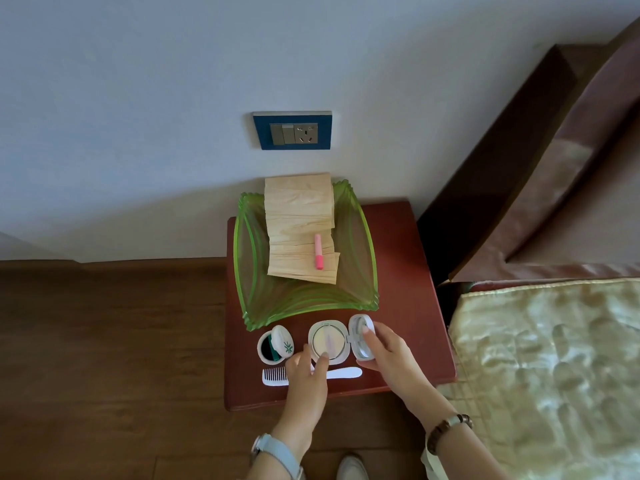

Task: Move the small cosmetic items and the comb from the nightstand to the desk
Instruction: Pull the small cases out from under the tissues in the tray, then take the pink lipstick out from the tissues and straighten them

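Head view, steeply downward, close above nightstand (408, 244) and hands.

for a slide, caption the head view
On the nightstand, the left hand touches the open compact; the right hand holds its lid.
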